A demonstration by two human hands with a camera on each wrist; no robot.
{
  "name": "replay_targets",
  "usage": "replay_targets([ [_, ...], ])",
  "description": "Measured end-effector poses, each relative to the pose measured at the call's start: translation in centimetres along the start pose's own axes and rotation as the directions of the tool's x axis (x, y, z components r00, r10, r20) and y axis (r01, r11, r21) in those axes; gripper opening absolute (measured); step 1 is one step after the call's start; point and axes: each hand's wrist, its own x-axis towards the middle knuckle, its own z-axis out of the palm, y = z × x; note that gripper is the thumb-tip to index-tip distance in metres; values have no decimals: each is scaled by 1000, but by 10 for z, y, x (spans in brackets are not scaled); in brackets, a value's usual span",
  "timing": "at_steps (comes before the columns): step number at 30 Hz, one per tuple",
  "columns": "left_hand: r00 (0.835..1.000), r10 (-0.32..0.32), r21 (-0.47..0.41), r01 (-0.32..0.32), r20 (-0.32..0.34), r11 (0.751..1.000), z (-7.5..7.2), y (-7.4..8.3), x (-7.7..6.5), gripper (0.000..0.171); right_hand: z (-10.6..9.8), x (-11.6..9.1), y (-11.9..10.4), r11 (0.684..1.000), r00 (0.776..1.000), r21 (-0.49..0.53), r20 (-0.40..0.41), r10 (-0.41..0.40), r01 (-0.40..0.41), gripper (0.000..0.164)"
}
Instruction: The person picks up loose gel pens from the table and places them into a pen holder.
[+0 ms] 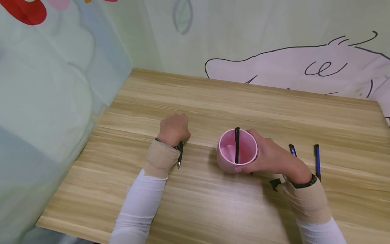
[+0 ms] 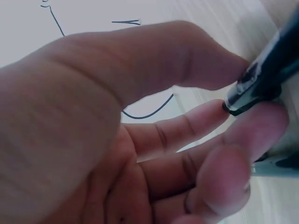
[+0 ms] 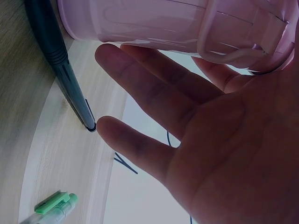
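Observation:
A pink cup [image 1: 224, 162] stands on the table, with a black pen [image 1: 237, 145] leaning upright inside it. My right hand [image 1: 271, 156] grips the cup from its right side, thumb on the near wall; in the right wrist view fingers lie along the pink wall [image 3: 140, 23]. Farther left, my left hand [image 1: 174, 128] is low over the tabletop. Its thumb and fingers pinch a dark pen [image 2: 261, 70] in the left wrist view. A second pen-like thing [image 2: 278, 166] shows partly behind those fingers. From under the left hand a black pen [image 1: 180, 156] points toward me.
Two blue pens [image 1: 317, 162] [image 1: 292, 150] lie right of the right hand. A dark pen [image 3: 58, 60] and a green-clipped pen [image 3: 56, 207] lie near its fingers. The wooden table [image 1: 195, 95] meets a printed wall covering [image 1: 274, 27] at the back.

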Motion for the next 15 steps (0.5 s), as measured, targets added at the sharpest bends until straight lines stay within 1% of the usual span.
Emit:
replay_targets([
  [5,1000,13,-7,-13,2,1000,2,0,1,12,0,-1,0,1000,1000,2,-3,0,0,93],
  [11,999,31,-17,-31,26,999,0,1,-1,19,1,-1,-1,1000,1000,20,3,2,-2,93],
  [15,999,43,-28,-43,14,999,-1,1,-1,20,1,0,-1,1000,1000,19,3,4,-4,93],
])
